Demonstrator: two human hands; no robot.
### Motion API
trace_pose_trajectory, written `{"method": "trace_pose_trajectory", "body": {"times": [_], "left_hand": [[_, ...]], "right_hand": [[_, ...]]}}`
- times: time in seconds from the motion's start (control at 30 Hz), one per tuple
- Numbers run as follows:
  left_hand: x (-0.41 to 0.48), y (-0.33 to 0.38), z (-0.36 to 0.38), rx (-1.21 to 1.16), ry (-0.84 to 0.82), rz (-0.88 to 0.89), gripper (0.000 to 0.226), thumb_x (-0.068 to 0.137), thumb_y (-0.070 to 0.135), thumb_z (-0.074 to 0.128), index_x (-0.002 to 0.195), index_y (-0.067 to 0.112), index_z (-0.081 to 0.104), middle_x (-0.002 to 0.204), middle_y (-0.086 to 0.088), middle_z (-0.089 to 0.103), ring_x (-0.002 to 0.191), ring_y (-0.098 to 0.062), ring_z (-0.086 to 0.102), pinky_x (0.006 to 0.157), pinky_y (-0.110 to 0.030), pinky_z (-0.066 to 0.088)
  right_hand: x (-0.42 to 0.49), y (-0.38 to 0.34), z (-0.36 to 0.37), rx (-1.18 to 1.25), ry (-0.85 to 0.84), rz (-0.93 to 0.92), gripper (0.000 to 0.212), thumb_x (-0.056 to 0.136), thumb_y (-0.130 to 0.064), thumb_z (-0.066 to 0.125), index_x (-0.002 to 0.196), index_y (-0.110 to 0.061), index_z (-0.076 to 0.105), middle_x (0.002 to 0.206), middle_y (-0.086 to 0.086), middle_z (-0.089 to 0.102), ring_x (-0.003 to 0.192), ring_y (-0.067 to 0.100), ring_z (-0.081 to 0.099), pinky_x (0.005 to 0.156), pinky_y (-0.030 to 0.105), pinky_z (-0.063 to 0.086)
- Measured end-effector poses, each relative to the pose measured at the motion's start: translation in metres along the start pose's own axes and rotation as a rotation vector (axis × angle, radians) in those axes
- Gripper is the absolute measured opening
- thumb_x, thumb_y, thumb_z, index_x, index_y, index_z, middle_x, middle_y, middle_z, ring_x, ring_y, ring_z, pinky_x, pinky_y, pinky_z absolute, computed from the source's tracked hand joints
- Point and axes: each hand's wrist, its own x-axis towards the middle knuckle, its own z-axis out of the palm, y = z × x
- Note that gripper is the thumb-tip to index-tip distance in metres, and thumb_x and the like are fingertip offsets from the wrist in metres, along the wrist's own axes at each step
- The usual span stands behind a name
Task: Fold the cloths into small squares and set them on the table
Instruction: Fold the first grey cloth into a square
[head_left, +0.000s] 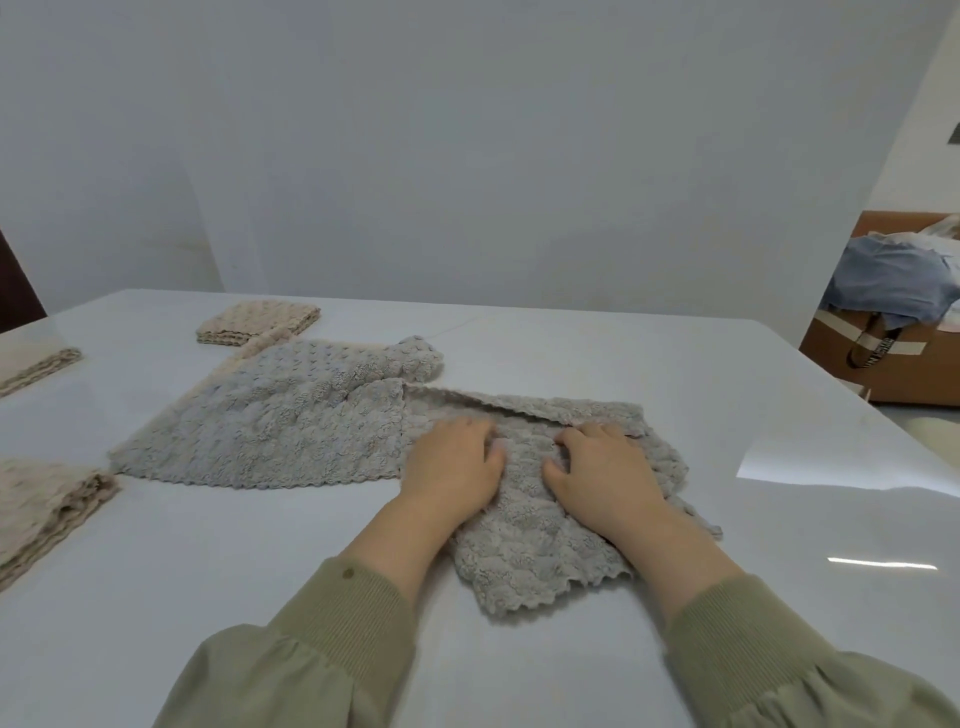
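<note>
Mid-fold: L hand (452, 462) + R hand (605, 467), fingers curled, both gripping grey cloth (524, 551) by table (675, 364) front edge, centre-right. Prob ~half done. Next: pull far flap over, align edges, press flat.
</note>
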Motion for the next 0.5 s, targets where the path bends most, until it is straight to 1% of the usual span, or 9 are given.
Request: {"method": "trace_pose_trajectory", "body": {"times": [0.07,0.13,0.17,0.23,0.3,0.37,0.4,0.43,0.5], "left_hand": [[-0.001,-0.001,0.006,0.159,-0.136,0.023,0.05,0.097,0.045,0.034,0.142,0.023,0.035,0.148,-0.001,0.037,0.137,-0.023,0.031,0.111,-0.045,0.028],[0.0,-0.003,0.007,0.202,-0.219,0.019,0.055,0.099,0.048,0.026,0.149,0.026,0.02,0.158,0.001,0.016,0.145,-0.022,0.01,0.117,-0.048,0.012],[0.001,-0.003,0.007,0.206,-0.24,0.022,0.055,0.099,0.048,0.024,0.15,0.027,0.017,0.159,0.001,0.011,0.146,-0.022,0.006,0.117,-0.048,0.008],[0.001,-0.003,0.006,0.204,-0.252,0.031,0.054,0.099,0.047,0.023,0.15,0.029,0.015,0.16,0.001,0.008,0.146,-0.021,0.003,0.117,-0.048,0.006],[0.002,-0.003,0.004,0.195,-0.259,0.036,0.054,0.099,0.047,0.023,0.15,0.031,0.016,0.16,0.002,0.008,0.146,-0.021,0.003,0.117,-0.048,0.006],[0.002,-0.005,0.006,0.188,-0.257,0.043,0.054,0.099,0.048,0.023,0.149,0.032,0.016,0.16,0.003,0.007,0.147,-0.02,0.003,0.118,-0.048,0.006],[0.003,-0.007,0.007,0.187,-0.251,0.044,0.054,0.099,0.049,0.024,0.149,0.033,0.017,0.16,0.003,0.008,0.147,-0.02,0.003,0.118,-0.048,0.006],[0.003,-0.008,0.007,0.182,-0.245,0.046,0.054,0.098,0.049,0.024,0.149,0.033,0.017,0.159,0.004,0.008,0.147,-0.019,0.004,0.118,-0.048,0.007],[0.005,-0.01,0.007,0.161,-0.242,0.053,0.054,0.098,0.051,0.026,0.149,0.034,0.019,0.159,0.005,0.01,0.146,-0.019,0.005,0.118,-0.047,0.007]], "right_hand": [[0.001,0.0,-0.001,-0.008,-0.009,0.003,0.046,0.093,-0.043,0.038,0.126,-0.015,0.052,0.129,0.005,0.053,0.12,0.025,0.043,0.099,0.039,0.039],[0.004,-0.001,-0.004,-0.026,-0.029,-0.001,0.043,0.092,-0.042,0.038,0.122,-0.015,0.052,0.123,0.005,0.055,0.116,0.025,0.045,0.094,0.039,0.043],[0.006,-0.002,-0.007,-0.047,-0.047,-0.007,0.039,0.092,-0.04,0.039,0.119,-0.015,0.052,0.118,0.006,0.056,0.113,0.025,0.047,0.091,0.039,0.045],[0.017,-0.002,-0.012,-0.079,-0.079,-0.014,0.032,0.092,-0.035,0.04,0.112,-0.013,0.052,0.113,0.007,0.057,0.106,0.025,0.05,0.086,0.039,0.047],[0.033,0.002,-0.013,-0.066,-0.097,0.018,0.034,0.091,-0.031,0.041,0.118,-0.012,0.05,0.124,0.011,0.054,0.112,0.027,0.049,0.095,0.043,0.043],[0.043,0.008,-0.011,0.016,-0.066,0.103,0.054,0.091,-0.025,0.041,0.142,-0.011,0.029,0.15,0.01,0.032,0.136,0.027,0.031,0.111,0.052,0.024],[0.045,0.012,-0.01,0.066,-0.002,0.14,0.06,0.092,-0.021,0.039,0.147,-0.011,0.018,0.155,0.006,0.021,0.141,0.025,0.021,0.114,0.054,0.015],[0.044,0.013,-0.01,0.098,0.085,0.154,0.061,0.092,-0.018,0.039,0.148,-0.011,0.015,0.156,0.005,0.019,0.143,0.023,0.018,0.115,0.053,0.012],[0.036,0.011,-0.013,0.106,0.202,0.11,0.052,0.092,-0.015,0.039,0.143,-0.01,0.03,0.148,0.007,0.036,0.137,0.023,0.03,0.115,0.048,0.015]]}}
